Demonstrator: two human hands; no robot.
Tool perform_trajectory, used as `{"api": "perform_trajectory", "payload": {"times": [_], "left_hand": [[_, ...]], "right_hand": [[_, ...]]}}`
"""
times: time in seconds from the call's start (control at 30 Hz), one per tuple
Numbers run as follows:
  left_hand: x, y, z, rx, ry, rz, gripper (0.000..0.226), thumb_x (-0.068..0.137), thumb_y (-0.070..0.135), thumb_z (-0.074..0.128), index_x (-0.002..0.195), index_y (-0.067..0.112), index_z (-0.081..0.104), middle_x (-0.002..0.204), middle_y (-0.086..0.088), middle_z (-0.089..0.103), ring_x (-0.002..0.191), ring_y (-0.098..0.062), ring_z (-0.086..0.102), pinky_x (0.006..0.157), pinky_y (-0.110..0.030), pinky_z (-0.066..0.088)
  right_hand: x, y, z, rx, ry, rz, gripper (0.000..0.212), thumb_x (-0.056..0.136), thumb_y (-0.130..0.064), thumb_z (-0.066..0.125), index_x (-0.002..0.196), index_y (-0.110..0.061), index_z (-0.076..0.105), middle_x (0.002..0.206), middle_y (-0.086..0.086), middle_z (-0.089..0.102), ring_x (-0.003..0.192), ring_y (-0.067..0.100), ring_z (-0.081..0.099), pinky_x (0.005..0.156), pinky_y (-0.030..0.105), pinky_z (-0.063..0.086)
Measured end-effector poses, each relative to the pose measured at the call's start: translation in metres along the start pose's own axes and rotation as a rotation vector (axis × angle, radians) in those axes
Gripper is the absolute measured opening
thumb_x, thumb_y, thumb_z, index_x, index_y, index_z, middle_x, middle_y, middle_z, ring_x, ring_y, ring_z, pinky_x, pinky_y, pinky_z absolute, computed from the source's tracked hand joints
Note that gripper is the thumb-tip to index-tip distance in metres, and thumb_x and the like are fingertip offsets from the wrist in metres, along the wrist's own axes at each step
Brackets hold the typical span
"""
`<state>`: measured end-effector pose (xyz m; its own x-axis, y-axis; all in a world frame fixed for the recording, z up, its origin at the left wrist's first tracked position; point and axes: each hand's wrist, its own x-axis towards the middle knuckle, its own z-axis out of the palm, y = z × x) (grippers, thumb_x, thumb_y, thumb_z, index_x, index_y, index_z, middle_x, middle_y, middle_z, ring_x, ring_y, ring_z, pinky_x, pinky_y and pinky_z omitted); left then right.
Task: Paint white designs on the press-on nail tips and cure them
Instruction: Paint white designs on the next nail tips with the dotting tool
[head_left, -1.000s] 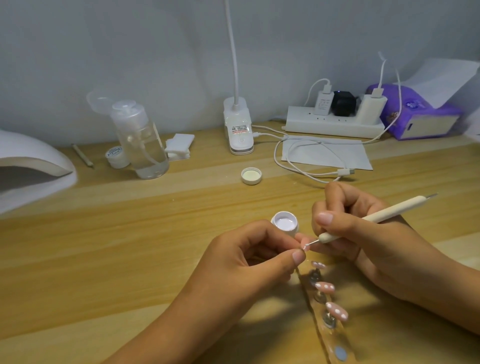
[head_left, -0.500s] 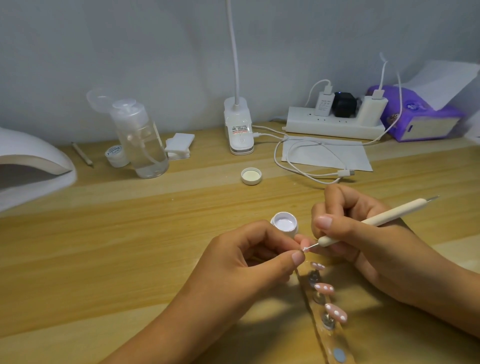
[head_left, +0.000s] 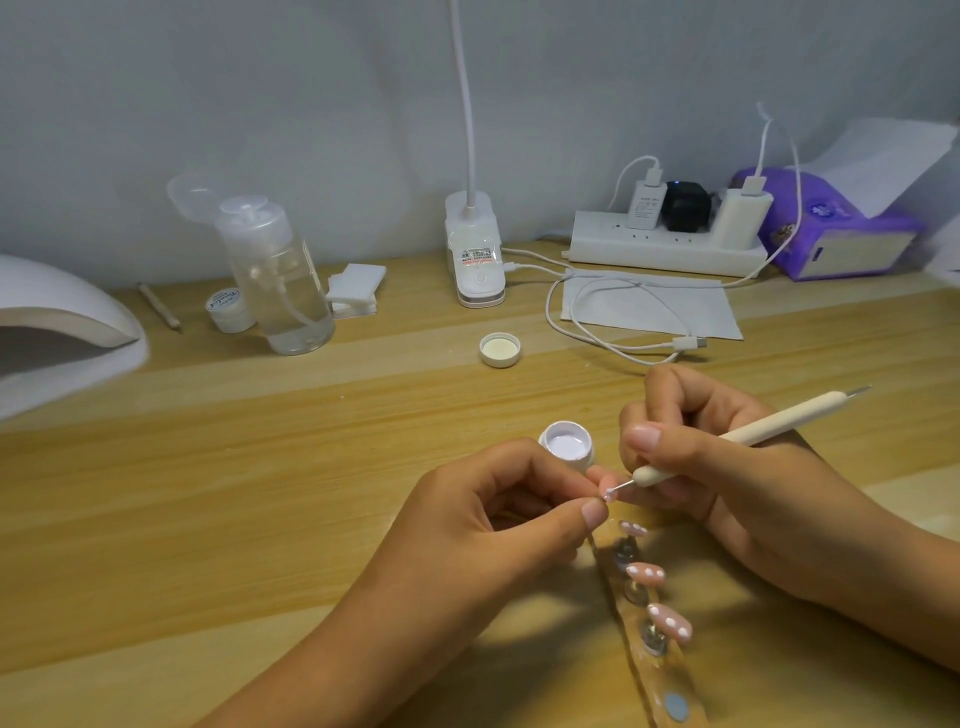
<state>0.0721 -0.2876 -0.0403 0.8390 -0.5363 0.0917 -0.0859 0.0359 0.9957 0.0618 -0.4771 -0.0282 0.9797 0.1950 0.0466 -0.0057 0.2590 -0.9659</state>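
Near the front edge of the table (head_left: 218, 525) the left hand (head_left: 498, 514) pinches a nail tip (head_left: 607, 493) beside the pot (head_left: 566, 446) while the right hand (head_left: 727, 483) grips the tool (head_left: 748, 432), its point on the tip; bracing hand against hand and dabbing lightly should give round dots.

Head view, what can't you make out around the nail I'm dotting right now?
All in the head view:
- Nail tip: mostly covered by the left hand's fingers; design too small to tell.
- Dotting tool in the right hand: whether its tip touches the nail is too small to tell.
- Curing lamp: cut off by the left edge.
- Holder strip: near end cut off by the bottom edge.
- Closed jar: label too small to read.
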Motion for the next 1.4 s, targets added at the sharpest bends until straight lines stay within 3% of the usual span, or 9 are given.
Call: {"api": "perform_trajectory", "payload": {"times": [0.4, 0.7, 0.77, 0.83, 0.93, 1.03, 1.13, 1.27, 1.4], "left_hand": [[0.000, 0.000, 0.000, 0.000, 0.000, 0.012, 0.002, 0.078, 0.016, 0.071, 0.078, 0.018, 0.071, 0.070, 0.015, 0.070, 0.061, 0.000, 0.058, 0.061, -0.011, 0.045], [0.000, -0.002, -0.001, 0.031, 0.010, 0.021, 0.006, 0.078, 0.020, 0.073, 0.078, 0.026, 0.073, 0.074, 0.014, 0.071, 0.063, -0.001, 0.059, 0.062, -0.013, 0.046], [0.000, -0.002, -0.001, 0.033, 0.015, 0.014, 0.004, 0.078, 0.022, 0.075, 0.079, 0.026, 0.073, 0.075, 0.013, 0.071, 0.063, -0.003, 0.059, 0.062, -0.014, 0.046], [0.000, -0.002, -0.001, 0.021, 0.022, 0.005, 0.006, 0.076, 0.029, 0.076, 0.080, 0.025, 0.074, 0.076, 0.009, 0.072, 0.063, -0.004, 0.059, 0.063, -0.016, 0.046], [0.001, -0.001, -0.003, -0.061, 0.039, 0.005, 0.011, 0.074, 0.030, 0.074, 0.081, 0.022, 0.074, 0.073, 0.008, 0.069, 0.063, -0.005, 0.057, 0.063, -0.017, 0.046], [0.004, 0.001, -0.007, -0.199, 0.140, -0.011, 0.006, 0.075, 0.024, 0.075, 0.081, 0.022, 0.074, 0.074, 0.005, 0.068, 0.064, -0.006, 0.056, 0.064, -0.015, 0.048], [0.006, 0.002, -0.012, -0.334, 0.248, -0.058, 0.007, 0.073, 0.027, 0.074, 0.080, 0.026, 0.076, 0.078, 0.006, 0.068, 0.068, -0.005, 0.060, 0.064, -0.015, 0.050], [0.007, 0.002, -0.012, -0.350, 0.283, -0.071, 0.010, 0.070, 0.029, 0.077, 0.079, 0.027, 0.076, 0.074, 0.007, 0.066, 0.067, -0.004, 0.061, 0.063, -0.014, 0.050], [0.006, 0.002, -0.011, -0.314, 0.268, -0.063, 0.017, 0.065, 0.038, 0.075, 0.079, 0.029, 0.075, 0.087, 0.012, 0.072, 0.070, -0.003, 0.062, 0.066, -0.014, 0.051]], "right_hand": [[0.000, 0.001, -0.002, 0.006, 0.007, 0.016, 0.023, 0.064, -0.021, 0.072, 0.057, -0.020, 0.050, 0.058, 0.004, 0.044, 0.054, 0.013, 0.042, 0.061, 0.024, 0.053], [0.000, -0.003, 0.000, 0.069, 0.016, 0.021, 0.027, 0.063, -0.014, 0.078, 0.057, -0.017, 0.051, 0.057, 0.003, 0.042, 0.051, 0.011, 0.040, 0.058, 0.023, 0.054], [0.003, -0.002, -0.001, 0.111, 0.020, -0.026, 0.030, 0.063, -0.025, 0.083, 0.062, -0.017, 0.054, 0.055, -0.002, 0.043, 0.046, 0.008, 0.036, 0.064, 0.028, 0.057], [0.006, -0.002, -0.004, 0.123, 0.053, -0.095, 0.035, 0.062, -0.037, 0.087, 0.068, -0.018, 0.058, 0.055, -0.005, 0.044, 0.044, 0.005, 0.036, 0.080, 0.035, 0.058], [0.015, -0.005, -0.009, -0.014, 0.107, -0.177, 0.016, 0.071, -0.033, 0.076, 0.079, -0.020, 0.069, 0.066, -0.005, 0.058, 0.061, 0.006, 0.059, 0.095, 0.039, 0.052], [0.019, -0.006, -0.013, -0.345, 0.144, -0.257, 0.020, 0.079, -0.033, 0.066, 0.096, -0.027, 0.075, 0.092, -0.006, 0.072, 0.089, 0.011, 0.067, 0.092, 0.026, 0.053], [0.019, 0.000, -0.008, -0.581, 0.156, -0.312, 0.016, 0.087, -0.032, 0.061, 0.092, -0.027, 0.075, 0.089, -0.009, 0.071, 0.078, 0.005, 0.062, 0.073, 0.012, 0.048], [0.018, 0.004, -0.009, -0.709, 0.113, -0.332, 0.020, 0.088, -0.039, 0.054, 0.091, -0.024, 0.067, 0.083, -0.013, 0.066, 0.077, 0.006, 0.059, 0.070, 0.009, 0.044], [0.020, 0.007, -0.010, -0.810, 0.049, -0.329, 0.015, 0.090, -0.033, 0.052, 0.090, -0.024, 0.065, 0.084, -0.014, 0.063, 0.078, 0.013, 0.057, 0.069, 0.012, 0.043]]}}
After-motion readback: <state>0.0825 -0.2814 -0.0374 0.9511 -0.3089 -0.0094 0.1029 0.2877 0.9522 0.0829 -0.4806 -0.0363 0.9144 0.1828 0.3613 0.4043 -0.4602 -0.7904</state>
